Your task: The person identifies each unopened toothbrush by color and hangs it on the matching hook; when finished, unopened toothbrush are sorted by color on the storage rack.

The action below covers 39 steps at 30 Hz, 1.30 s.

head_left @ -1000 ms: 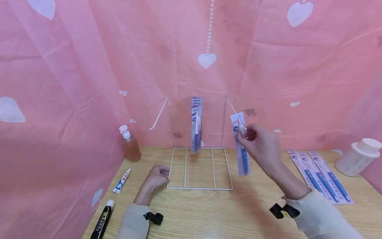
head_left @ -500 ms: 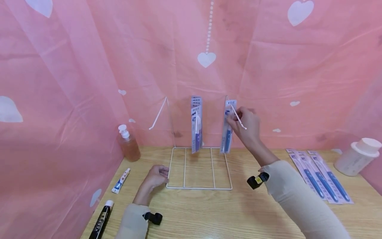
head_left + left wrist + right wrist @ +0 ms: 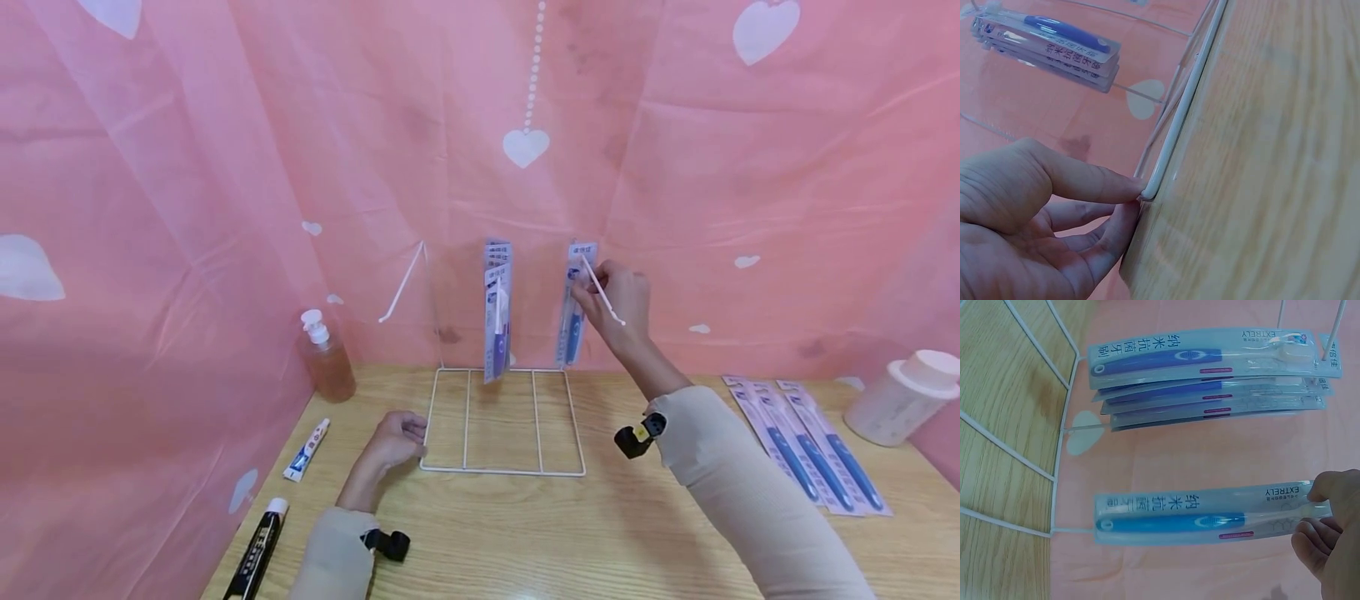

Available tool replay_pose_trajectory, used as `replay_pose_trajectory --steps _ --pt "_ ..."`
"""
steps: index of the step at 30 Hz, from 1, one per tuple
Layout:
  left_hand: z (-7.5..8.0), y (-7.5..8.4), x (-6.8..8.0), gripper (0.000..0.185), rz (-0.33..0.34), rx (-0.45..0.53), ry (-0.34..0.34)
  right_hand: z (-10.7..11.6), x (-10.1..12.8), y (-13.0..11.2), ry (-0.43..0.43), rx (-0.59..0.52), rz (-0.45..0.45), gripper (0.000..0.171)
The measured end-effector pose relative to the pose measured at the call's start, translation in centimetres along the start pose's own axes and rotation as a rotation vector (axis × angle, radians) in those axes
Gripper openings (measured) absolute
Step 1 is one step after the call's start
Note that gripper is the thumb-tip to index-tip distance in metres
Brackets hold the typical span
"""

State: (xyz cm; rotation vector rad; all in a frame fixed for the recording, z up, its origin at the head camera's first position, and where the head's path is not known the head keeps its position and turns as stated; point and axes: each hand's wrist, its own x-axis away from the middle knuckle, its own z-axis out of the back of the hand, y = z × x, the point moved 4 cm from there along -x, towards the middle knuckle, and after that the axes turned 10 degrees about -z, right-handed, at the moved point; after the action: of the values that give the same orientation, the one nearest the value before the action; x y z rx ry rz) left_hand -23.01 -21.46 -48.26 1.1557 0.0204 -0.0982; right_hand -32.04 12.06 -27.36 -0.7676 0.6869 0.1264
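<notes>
My right hand pinches a packaged blue toothbrush near its upper end; the package hangs on the right hook of a white wire rack, well back along it. In the right wrist view, thumb and fingers hold the brush-head end of that toothbrush. Several packaged purple toothbrushes hang on the middle hook. At the rack's front left corner, my left hand pinches the base wire between thumb and fingers, as the left wrist view also shows. The left hook carries nothing.
Three packaged blue toothbrushes lie on the table at right, beside a white bottle. At left stand a pump bottle, a small toothpaste tube and a black tube. A pink curtain hangs behind the rack.
My right hand has moved the blue toothbrush package left and back along the right hook, from near the hook's tip to its rear. The left hand stays on the rack corner.
</notes>
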Motion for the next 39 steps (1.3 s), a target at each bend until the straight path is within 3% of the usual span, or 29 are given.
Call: replay_pose_trajectory --steps 5,10,14,18,22,26,29,34,39 --pt "0.2 -0.1 -0.1 0.041 -0.001 -0.012 0.006 0.4 0.2 0.8 -0.078 0.016 -0.043 0.029" --pt "0.4 -0.1 -0.1 0.042 0.01 -0.005 0.011 1.7 0.6 3.8 -0.208 0.108 -0.122 0.05" --pt "0.5 -0.2 0.0 0.042 0.016 0.003 0.019 3.8 0.8 8.3 -0.257 0.216 -0.153 0.049" --pt "0.5 -0.1 0.4 0.043 0.018 0.007 0.018 6.7 1.4 14.3 -0.292 0.349 -0.219 0.05" --pt "0.5 0.1 0.7 0.043 0.028 0.009 0.006 9.4 2.5 20.5 -0.374 0.386 -0.333 0.05" --pt "0.8 0.5 0.8 0.043 0.034 0.003 0.01 10.6 3.3 24.7 -0.433 0.405 -0.376 0.046" --pt "0.9 0.7 0.7 0.043 0.03 0.0 0.014 10.6 3.8 26.3 -0.431 0.429 -0.347 0.039" --pt "0.7 0.5 0.7 0.043 0.029 0.011 0.008 10.2 5.3 27.4 -0.424 0.424 -0.308 0.047" --pt "0.6 0.1 0.8 0.043 0.033 0.007 0.011 9.8 6.5 28.6 -0.446 0.435 -0.36 0.048"
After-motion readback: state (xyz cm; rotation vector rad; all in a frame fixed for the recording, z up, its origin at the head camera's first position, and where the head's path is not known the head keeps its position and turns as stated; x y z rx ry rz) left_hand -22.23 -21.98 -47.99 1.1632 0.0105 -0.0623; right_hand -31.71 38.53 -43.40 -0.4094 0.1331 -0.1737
